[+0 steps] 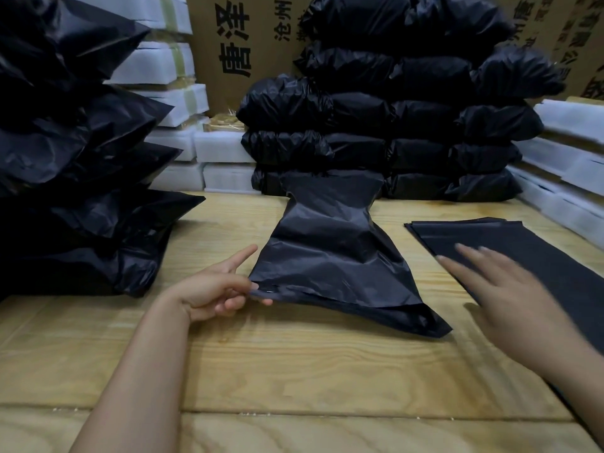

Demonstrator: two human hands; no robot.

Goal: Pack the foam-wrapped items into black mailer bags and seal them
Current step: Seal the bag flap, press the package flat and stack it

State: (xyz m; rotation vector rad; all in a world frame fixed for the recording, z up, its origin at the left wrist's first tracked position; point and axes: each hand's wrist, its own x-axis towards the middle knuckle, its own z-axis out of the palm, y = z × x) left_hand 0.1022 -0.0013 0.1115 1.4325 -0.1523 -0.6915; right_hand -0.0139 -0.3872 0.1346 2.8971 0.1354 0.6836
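Note:
A black mailer bag lies lengthwise on the wooden table, its far end against the stacked packages and its near mouth lifted. My left hand pinches the left corner of that mouth between thumb and bent fingers, index finger pointing out. My right hand hovers blurred with straight spread fingers over a flat stack of empty black mailer bags on the right. What the bag holds is hidden.
Filled black bags are piled at the left and at the back centre. White foam-wrapped items stand stacked at the back left and along the right edge. Cardboard boxes with printed characters form the back wall.

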